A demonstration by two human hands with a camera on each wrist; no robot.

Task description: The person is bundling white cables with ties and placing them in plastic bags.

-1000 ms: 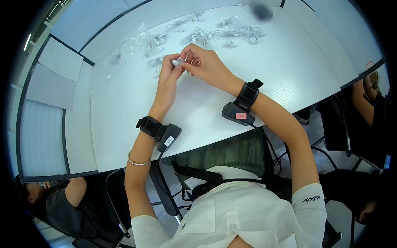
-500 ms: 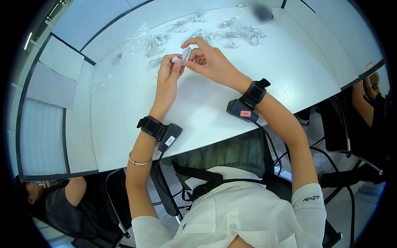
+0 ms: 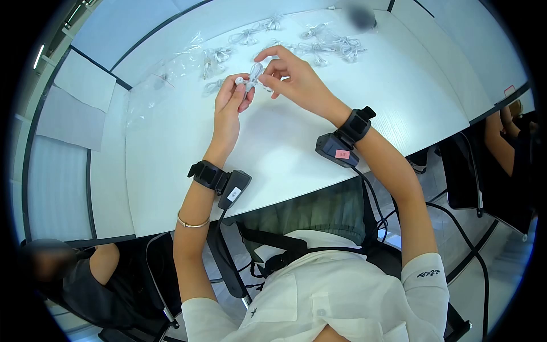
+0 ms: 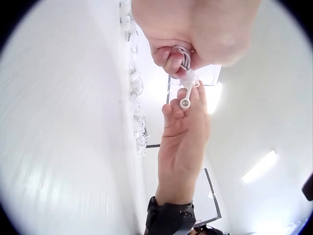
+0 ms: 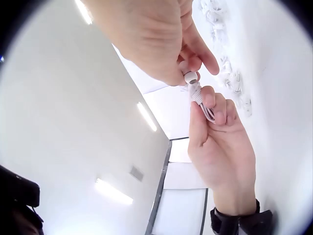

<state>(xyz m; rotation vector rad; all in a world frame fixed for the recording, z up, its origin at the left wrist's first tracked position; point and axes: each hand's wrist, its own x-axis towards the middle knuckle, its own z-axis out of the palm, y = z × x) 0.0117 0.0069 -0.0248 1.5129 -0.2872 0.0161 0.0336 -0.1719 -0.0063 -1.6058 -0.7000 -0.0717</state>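
In the head view, the left hand (image 3: 231, 105) grips a coiled white earphone cable (image 3: 256, 70), a round earbud (image 3: 239, 81) beside its thumb. The left wrist view has that hand (image 4: 195, 29) curled round the coil (image 4: 184, 58), an earbud (image 4: 185, 103) hanging below. Just right of the coil, the right hand (image 3: 302, 82) has its index finger raised and bent. Seen from the right wrist, the right hand (image 5: 151, 39) pinches an earbud (image 5: 190, 77) between thumb and fingers, above the wrapped cable (image 5: 196, 94) in the left hand (image 5: 220, 142).
Several coiled white cables (image 3: 319, 48) lie along the back of the white table (image 3: 342, 114). Clear plastic bags (image 3: 188, 54) spread at the back left, and a dark blurred object (image 3: 360, 18) stands at the back. Seated people are visible at both sides.
The right hand has shifted right and its fingers have spread from their closer hold at the left hand. The coil now shows upright between the hands. The left hand has barely moved.
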